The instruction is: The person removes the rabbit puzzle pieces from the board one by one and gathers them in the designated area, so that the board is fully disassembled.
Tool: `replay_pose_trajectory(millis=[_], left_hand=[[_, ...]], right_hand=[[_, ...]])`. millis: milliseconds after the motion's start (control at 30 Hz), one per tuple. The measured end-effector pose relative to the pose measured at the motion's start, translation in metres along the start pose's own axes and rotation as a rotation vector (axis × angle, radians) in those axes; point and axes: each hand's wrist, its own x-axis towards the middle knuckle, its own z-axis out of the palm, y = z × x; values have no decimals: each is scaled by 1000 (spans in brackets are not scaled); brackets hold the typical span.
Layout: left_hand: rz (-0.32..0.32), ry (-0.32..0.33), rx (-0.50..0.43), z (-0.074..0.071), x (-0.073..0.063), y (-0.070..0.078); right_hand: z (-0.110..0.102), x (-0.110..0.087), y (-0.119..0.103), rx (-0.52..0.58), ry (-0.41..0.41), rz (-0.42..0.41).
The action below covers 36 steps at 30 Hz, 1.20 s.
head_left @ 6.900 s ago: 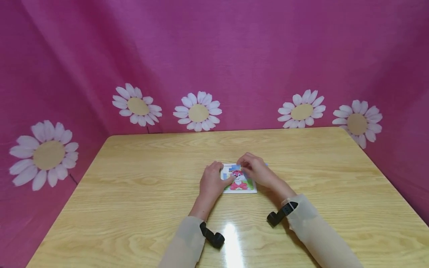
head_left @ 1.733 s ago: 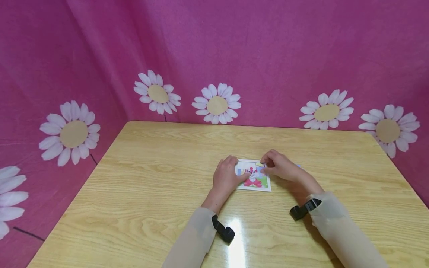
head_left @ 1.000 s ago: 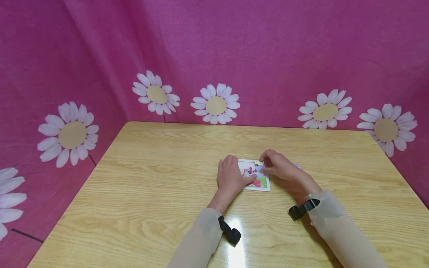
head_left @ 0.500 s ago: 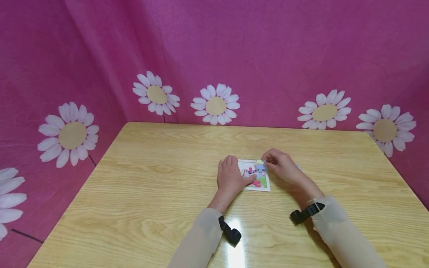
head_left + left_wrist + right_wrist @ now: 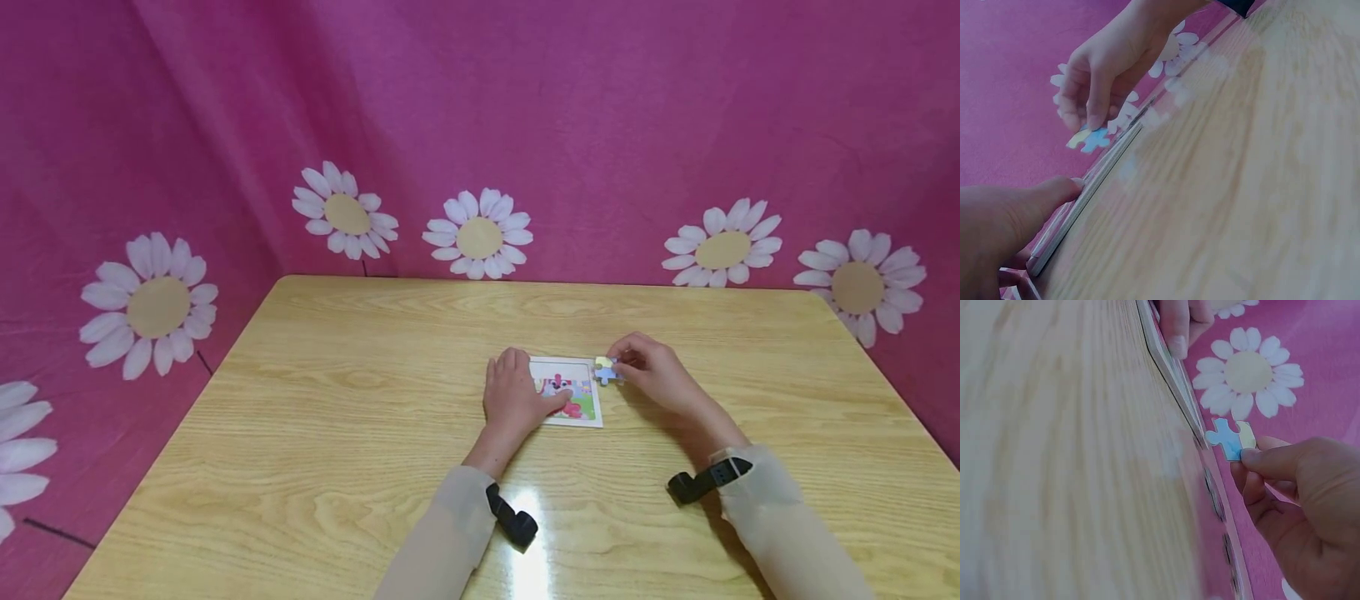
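A jigsaw puzzle board (image 5: 553, 369) with a white frame lies on the table, a pink cartoon animal on its lower part and a bare pale area along its far part. My left hand (image 5: 513, 402) holds the board at its left side, thumb laid over the picture and fingers at the left edge. Just off the board's right edge, my right hand (image 5: 658, 377) pinches a blue and yellow jigsaw piece (image 5: 605, 372) between thumb and fingertips. The piece's knobs show plainly in the right wrist view, raised and tilted.
Several flat loose pieces (image 5: 1213, 495) lie on the wooden table (image 5: 360, 400) near my right hand; in the head view that hand hides them. A pink cloth (image 5: 570, 125) with white daisies hangs behind the table's far edge. Both wrists wear black straps.
My right hand has lifted the blue and yellow piece from the board's far right corner and drawn it rightward, off the board. The left hand has shifted slightly rightward along the picture, then stayed still.
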Motion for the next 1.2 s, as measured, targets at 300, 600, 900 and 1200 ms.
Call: replay_pose_trajectory(millis=[300,600,900,1200], left_hand=[[-1,-2,-12,-1,0,0],[-4,0,-12,-1,0,0],[-9,-7,-18,-1,0,0],[-4,-5,-5,-1,0,0]], right_hand=[[-17,-12,15,-11,18,44],[-30,-25,31,-34,56,43],[-47,-36,39,-50,76,72],[-61,-46,49,-75,94,79]])
